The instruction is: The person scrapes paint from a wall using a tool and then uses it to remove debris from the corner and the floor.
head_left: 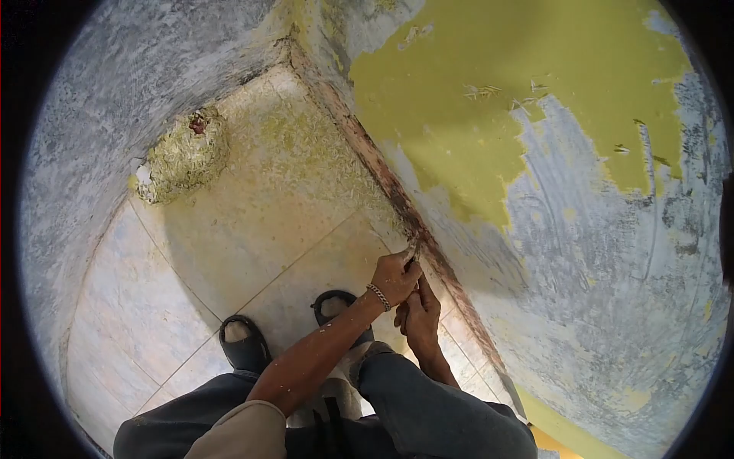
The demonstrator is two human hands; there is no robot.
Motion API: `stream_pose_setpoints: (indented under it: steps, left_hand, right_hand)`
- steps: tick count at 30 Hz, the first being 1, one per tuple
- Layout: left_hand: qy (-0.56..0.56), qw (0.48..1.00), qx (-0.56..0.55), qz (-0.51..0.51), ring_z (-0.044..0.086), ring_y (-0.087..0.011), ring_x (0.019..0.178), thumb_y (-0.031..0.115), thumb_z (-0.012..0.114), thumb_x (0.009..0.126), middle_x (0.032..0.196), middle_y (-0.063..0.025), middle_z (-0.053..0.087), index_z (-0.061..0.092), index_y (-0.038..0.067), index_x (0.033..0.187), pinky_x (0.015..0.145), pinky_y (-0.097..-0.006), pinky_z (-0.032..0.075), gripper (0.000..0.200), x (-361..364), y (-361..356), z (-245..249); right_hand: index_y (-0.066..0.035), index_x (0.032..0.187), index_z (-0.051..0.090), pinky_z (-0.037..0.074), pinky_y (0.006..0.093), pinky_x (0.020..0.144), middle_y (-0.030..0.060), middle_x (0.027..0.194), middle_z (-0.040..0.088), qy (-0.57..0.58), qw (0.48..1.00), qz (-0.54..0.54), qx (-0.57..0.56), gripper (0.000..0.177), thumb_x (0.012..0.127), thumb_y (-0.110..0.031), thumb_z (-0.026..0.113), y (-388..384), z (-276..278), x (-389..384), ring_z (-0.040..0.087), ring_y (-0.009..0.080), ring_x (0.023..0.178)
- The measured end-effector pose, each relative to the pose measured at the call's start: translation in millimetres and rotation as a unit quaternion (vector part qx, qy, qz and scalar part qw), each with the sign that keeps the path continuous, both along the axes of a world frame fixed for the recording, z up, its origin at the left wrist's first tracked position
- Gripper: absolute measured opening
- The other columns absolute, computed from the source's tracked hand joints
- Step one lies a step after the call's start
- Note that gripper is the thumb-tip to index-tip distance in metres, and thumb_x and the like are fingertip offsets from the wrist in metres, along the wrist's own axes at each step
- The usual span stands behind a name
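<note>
My left hand point(394, 279), with a chain bracelet at the wrist, is closed round a thin-bladed scraper point(414, 246), most of which the fingers hide. Just below it, my right hand point(420, 320) is also closed, seemingly on the lower end of the same tool. The blade's tip meets the reddish-brown strip point(388, 183) along the foot of the wall. Beside both hands rises the wall point(581, 222), its yellow-green paint partly stripped to grey-white.
Paint flakes litter the tiled floor point(252, 245). A rounded heap of shavings point(183, 161) lies against the grey left wall point(99, 138). My sandalled feet, the left sandal point(246, 348) plainest, stand close to the hands. Both walls meet at a corner point(287, 50) ahead.
</note>
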State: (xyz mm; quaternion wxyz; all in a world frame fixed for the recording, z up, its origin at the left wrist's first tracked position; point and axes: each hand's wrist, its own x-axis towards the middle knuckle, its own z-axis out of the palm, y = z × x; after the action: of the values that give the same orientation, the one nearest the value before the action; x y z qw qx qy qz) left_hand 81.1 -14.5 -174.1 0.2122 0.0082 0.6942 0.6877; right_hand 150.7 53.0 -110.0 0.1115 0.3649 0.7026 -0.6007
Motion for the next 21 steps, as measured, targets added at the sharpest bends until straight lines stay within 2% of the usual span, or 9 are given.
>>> stream_pose_setpoints:
  steps: [2,5,7,9,10,12,15,16,21]
  left_hand:
    - [0.016,1.0,-0.014,0.005,0.059,-0.0267,0.053,0.018,0.058,0.082,0.061,-0.0203,0.057,0.058,-0.004,0.081,0.051,-0.0365,0.046,0.022,5.2,1.9,-2.4]
    - [0.033,0.999,-0.033,0.021,0.06,-0.0292,0.057,0.018,0.059,0.079,0.065,-0.02,0.058,0.06,-0.004,0.084,0.054,-0.0372,0.048,0.023,19.1,8.6,-4.5]
    - [0.04,0.998,-0.041,0.036,0.061,-0.0311,0.06,0.019,0.061,0.078,0.069,-0.0198,0.061,0.061,-0.003,0.089,0.057,-0.0376,0.049,0.025,23.5,14.4,0.4]
    - [0.09,0.979,-0.02,0.18,0.061,-0.0322,0.063,0.021,0.066,0.074,0.071,-0.0169,0.061,0.062,-0.002,0.088,0.06,-0.0374,0.05,0.027,25.3,19.6,10.8]
    - [0.092,0.979,-0.021,0.179,0.061,-0.0322,0.063,0.021,0.066,0.074,0.071,-0.0169,0.061,0.062,-0.002,0.088,0.06,-0.0374,0.05,0.027,24.5,17.3,14.0]
    - [0.104,0.978,-0.091,0.159,0.06,-0.0333,0.063,0.023,0.069,0.071,0.069,-0.0153,0.06,0.062,-0.003,0.087,0.061,-0.039,0.05,0.031,23.1,12.4,19.0]
    - [0.114,0.961,-0.108,0.228,0.059,-0.0356,0.063,0.024,0.071,0.068,0.067,-0.0166,0.059,0.062,-0.003,0.082,0.062,-0.0411,0.05,0.031,16.3,12.0,13.1]
    - [0.116,0.962,-0.109,0.223,0.059,-0.0356,0.063,0.024,0.071,0.068,0.067,-0.0166,0.059,0.062,-0.003,0.082,0.062,-0.0411,0.05,0.031,6.0,6.2,18.3]
    - [0.169,0.937,-0.246,0.185,0.058,-0.0393,0.063,0.02,0.062,0.074,0.065,-0.0227,0.056,0.058,-0.002,0.07,0.061,-0.0439,0.049,0.023,-65.6,-36.7,13.9]
  right_hand:
    - [-0.002,0.14,0.031,0.041,0.0236,0.045,0.0042,0.072,0.055,0.017,0.999,0.015,-0.024,0.051,0.089,-0.005,0.034,9.0,-13.8,5.3,0.045,0.0079,0.05]
    - [-0.003,0.141,0.03,0.042,0.024,0.047,0.0061,0.077,0.058,-0.035,0.997,0.057,0.035,0.051,0.091,-0.006,0.036,19.6,-11.6,1.7,0.047,0.0077,0.052]
    - [-0.001,0.137,0.035,0.045,0.0279,0.051,0.0119,0.082,0.061,-0.06,0.991,0.079,0.085,0.045,0.092,-0.007,0.041,28.8,-21.0,7.5,0.054,0.0146,0.056]
    - [0.002,0.126,0.043,0.048,0.0339,0.055,0.0183,0.088,0.06,0.042,0.963,0.168,0.204,0.039,0.09,-0.008,0.05,38.3,-40.8,16.9,0.06,0.0277,0.064]
    - [0.002,0.126,0.043,0.048,0.0339,0.055,0.0183,0.088,0.06,0.044,0.964,0.167,0.203,0.039,0.09,-0.008,0.05,37.8,-40.0,16.1,0.06,0.0277,0.064]
    - [0.002,0.115,0.047,0.049,0.0397,0.065,0.0221,0.095,0.057,0.166,0.885,0.277,0.335,0.037,0.082,-0.01,0.059,33.4,-31.9,8.4,0.06,0.0383,0.079]
    - [0.001,0.112,0.049,0.048,0.0408,0.073,0.0206,0.096,0.056,0.181,0.871,0.332,0.314,0.043,0.076,-0.016,0.065,25.2,-29.4,-14.3,0.057,0.0395,0.088]
    - [0.0,0.11,0.05,0.046,0.041,0.079,0.0205,0.098,0.056,0.154,0.895,0.306,0.285,0.045,0.073,-0.019,0.067,18.9,-33.6,-26.2,0.056,0.0398,0.093]
    - [-0.001,0.107,0.05,0.046,0.0399,0.077,0.019,0.096,0.056,0.194,0.92,0.284,0.185,0.041,0.074,-0.018,0.068,-23.0,-58.8,-95.9,0.056,0.0372,0.092]
